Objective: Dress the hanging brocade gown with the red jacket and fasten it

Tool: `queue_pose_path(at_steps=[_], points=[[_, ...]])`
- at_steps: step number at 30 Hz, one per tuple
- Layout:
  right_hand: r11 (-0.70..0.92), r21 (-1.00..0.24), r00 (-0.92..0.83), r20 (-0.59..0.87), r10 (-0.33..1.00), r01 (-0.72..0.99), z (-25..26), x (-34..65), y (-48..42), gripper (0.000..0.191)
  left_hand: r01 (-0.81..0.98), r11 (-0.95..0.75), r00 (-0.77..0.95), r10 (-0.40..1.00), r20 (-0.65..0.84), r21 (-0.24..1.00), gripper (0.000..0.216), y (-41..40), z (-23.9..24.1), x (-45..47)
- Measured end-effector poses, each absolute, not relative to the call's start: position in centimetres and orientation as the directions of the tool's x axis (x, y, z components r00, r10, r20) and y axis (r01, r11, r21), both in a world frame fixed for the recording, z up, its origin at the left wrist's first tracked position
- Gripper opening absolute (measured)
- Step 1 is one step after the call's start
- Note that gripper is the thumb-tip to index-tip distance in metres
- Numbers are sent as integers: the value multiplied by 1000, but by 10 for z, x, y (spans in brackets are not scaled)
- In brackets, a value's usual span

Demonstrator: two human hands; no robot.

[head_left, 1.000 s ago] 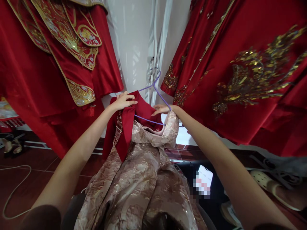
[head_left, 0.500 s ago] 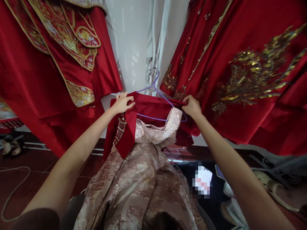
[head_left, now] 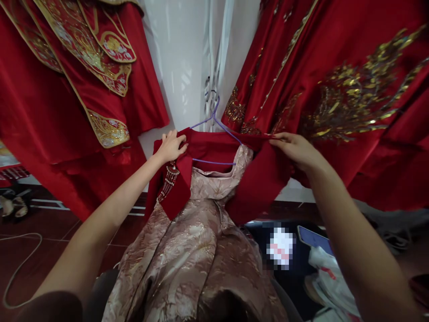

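Note:
A pale pink brocade dress [head_left: 197, 232] hangs in front of me from a purple hanger [head_left: 214, 117]. Over its shoulders lies a plain red cloth garment [head_left: 214, 142], with a beaded tassel ornament [head_left: 170, 179] on its left part. My left hand [head_left: 171, 145] pinches the red garment at the left shoulder. Out to the right, my right hand [head_left: 293, 146] grips the edge of the same garment between thumb and fingers and holds it spread. The right panel now drapes over the dress's right side.
Red gowns with gold embroidery hang at the left [head_left: 110, 129] and right [head_left: 355, 103]. On a dark surface at lower right lie a phone [head_left: 311, 237] and a white plastic bag [head_left: 330, 273]. A cable [head_left: 23, 295] and shoes [head_left: 13, 205] are on the floor at left.
My right hand has moved outward to the right, drawing the red garment's right panel open across the dress's side. My left hand has stayed almost in place.

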State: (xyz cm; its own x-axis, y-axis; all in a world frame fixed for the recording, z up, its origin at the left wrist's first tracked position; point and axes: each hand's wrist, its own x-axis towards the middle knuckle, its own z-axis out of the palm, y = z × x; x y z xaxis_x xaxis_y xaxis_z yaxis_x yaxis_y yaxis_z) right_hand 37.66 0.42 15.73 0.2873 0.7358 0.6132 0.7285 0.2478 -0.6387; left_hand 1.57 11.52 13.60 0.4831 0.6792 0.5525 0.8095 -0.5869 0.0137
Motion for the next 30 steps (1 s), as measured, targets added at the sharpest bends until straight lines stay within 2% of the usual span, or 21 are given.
queue_pose_path(at_steps=[2,3,4,7,9,12,15,19,22,26,30], points=[[196,-803,358,451,818,562,148,364,12,21,808,-589,480,679,555,23,25,112,136,17],[176,-839,367,401,839,514,142,356,14,24,808,-589,478,681,555,26,25,110,136,17],[196,-830,357,421,834,522,138,348,16,29,809,-587,476,684,554,29,25,108,136,17],[243,-612,204,567,798,752,129,328,19,35,816,-578,471,686,554,21,25,102,136,18],[173,-443,169,631,757,880,129,320,22,28,817,-576,478,676,560,-2,26,99,135,19],[92,-344,190,701,688,935,135,305,30,30,827,-561,477,671,567,-31,27,94,131,23],[144,-371,194,732,653,917,137,273,38,38,850,-526,448,679,581,-40,28,89,127,29],[340,-467,96,691,717,816,118,222,37,43,862,-507,425,682,596,-34,27,87,126,30],[371,-574,175,682,710,730,100,207,30,47,851,-525,426,674,603,-13,26,86,126,27],[377,-661,284,670,685,649,94,218,23,36,836,-548,397,656,642,43,25,85,124,28],[521,-612,244,755,608,595,100,228,28,23,807,-576,323,618,717,133,18,76,124,30]])
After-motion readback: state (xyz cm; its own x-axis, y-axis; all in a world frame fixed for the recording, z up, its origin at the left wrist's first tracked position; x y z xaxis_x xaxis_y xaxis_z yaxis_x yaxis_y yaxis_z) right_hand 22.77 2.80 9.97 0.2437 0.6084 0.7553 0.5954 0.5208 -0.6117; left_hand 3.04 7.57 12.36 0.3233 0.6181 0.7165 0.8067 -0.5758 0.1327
